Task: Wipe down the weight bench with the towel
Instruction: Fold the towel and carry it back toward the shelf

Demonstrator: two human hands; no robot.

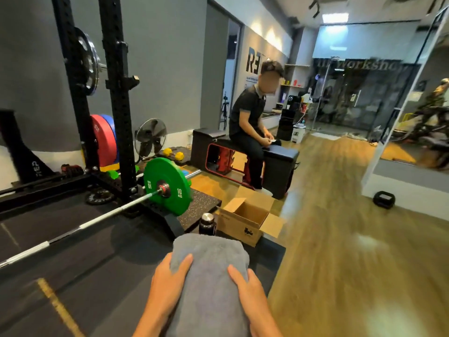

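A folded grey towel (pixel 209 271) fills the bottom centre of the head view. My left hand (pixel 167 285) grips its left side with the thumb on top. My right hand (pixel 250 293) grips the right side the same way, and the fingers of both are hidden under the cloth. What lies beneath the towel cannot be seen. Across the room, a person (pixel 247 122) sits on a black padded bench (pixel 279 164).
A barbell with a green 10 kg plate (pixel 167 187) lies on the black mat to the left, by a black rack (pixel 116 98). A black bottle (pixel 207 223) and an open cardboard box (pixel 245 220) stand just ahead. Wooden floor stretches to the right, with a small black weight (pixel 384 199) near the mirror wall.
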